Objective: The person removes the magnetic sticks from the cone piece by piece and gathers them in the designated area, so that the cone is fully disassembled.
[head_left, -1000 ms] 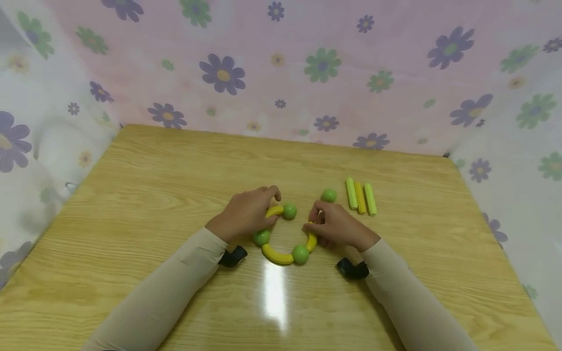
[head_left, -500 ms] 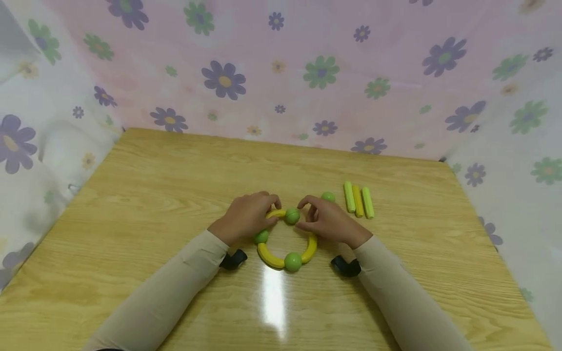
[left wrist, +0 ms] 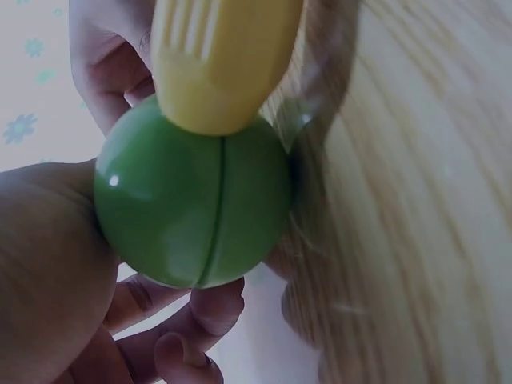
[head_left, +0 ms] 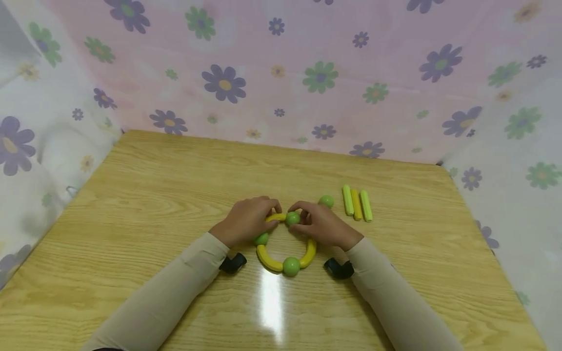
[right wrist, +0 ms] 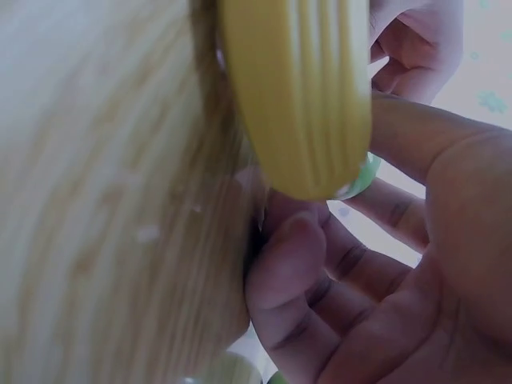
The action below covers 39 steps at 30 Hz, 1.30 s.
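A ring of yellow curved pieces and green balls lies on the wooden table. My left hand (head_left: 247, 220) pinches the upper-left yellow curved piece (head_left: 277, 217) between thumb and fingers. With thumb and fingers at either side, my right hand (head_left: 328, 225) holds the far green ball (head_left: 292, 219), which meets that piece's end. Another green ball (head_left: 261, 239) is partly covered by my left hand. Nearest me, a green ball (head_left: 291, 266) joins two curved pieces. The left wrist view shows a seamed green ball (left wrist: 192, 200) against a yellow end; in the right wrist view, a ridged yellow curved piece (right wrist: 300, 96) stands in front.
Beyond my right hand sits a separate green ball (head_left: 326, 201). To its right lie three straight sticks, a yellow one (head_left: 356, 204) between two pale green ones. Flower-patterned cloth (head_left: 281, 73) encloses the table's back and sides.
My right hand has left the right-hand yellow curved piece and moved left to the far green ball. The ring's right side has swung inward. My left hand has stayed at its piece.
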Available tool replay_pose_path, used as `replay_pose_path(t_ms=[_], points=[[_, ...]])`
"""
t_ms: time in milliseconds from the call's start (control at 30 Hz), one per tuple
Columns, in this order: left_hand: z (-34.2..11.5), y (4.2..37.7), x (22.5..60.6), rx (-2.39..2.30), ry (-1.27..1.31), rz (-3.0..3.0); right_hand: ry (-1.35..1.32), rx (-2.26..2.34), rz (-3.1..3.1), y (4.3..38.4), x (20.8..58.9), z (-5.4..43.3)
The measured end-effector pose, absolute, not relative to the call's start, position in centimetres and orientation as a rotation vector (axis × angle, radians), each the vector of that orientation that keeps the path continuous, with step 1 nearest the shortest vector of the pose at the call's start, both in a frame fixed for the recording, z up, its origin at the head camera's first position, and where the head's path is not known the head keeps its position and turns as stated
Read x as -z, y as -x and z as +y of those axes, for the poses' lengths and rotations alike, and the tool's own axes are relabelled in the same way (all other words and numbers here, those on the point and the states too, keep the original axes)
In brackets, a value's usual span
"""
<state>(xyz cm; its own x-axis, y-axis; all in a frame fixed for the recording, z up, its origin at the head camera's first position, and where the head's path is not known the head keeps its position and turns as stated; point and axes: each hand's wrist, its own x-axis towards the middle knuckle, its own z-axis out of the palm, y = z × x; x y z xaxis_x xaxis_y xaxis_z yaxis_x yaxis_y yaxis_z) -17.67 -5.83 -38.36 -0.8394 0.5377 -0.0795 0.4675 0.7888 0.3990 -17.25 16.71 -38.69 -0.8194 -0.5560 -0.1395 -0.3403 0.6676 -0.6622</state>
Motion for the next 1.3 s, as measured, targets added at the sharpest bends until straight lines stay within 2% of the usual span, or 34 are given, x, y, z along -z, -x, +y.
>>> replay_pose_path(t_ms=[500, 867, 1067, 1300], points=[[-6.1, 17.6, 38.7, -0.562, -0.759, 2.779, 0.629, 0.956, 2.534, 17.5, 39.0, 16.8], [-6.4, 17.6, 38.5, -0.564, -0.764, 2.807, 0.729, 1.048, 2.792, 17.8, 35.3, 17.8], [-6.4, 17.6, 38.0, -0.555, -0.784, 2.824, 0.598, 1.132, 3.042, 19.3, 35.0, 20.6], [-6.2, 17.6, 37.8, -0.515, -0.801, 2.808, 0.367, 1.029, 3.059, 20.2, 36.6, 23.8]])
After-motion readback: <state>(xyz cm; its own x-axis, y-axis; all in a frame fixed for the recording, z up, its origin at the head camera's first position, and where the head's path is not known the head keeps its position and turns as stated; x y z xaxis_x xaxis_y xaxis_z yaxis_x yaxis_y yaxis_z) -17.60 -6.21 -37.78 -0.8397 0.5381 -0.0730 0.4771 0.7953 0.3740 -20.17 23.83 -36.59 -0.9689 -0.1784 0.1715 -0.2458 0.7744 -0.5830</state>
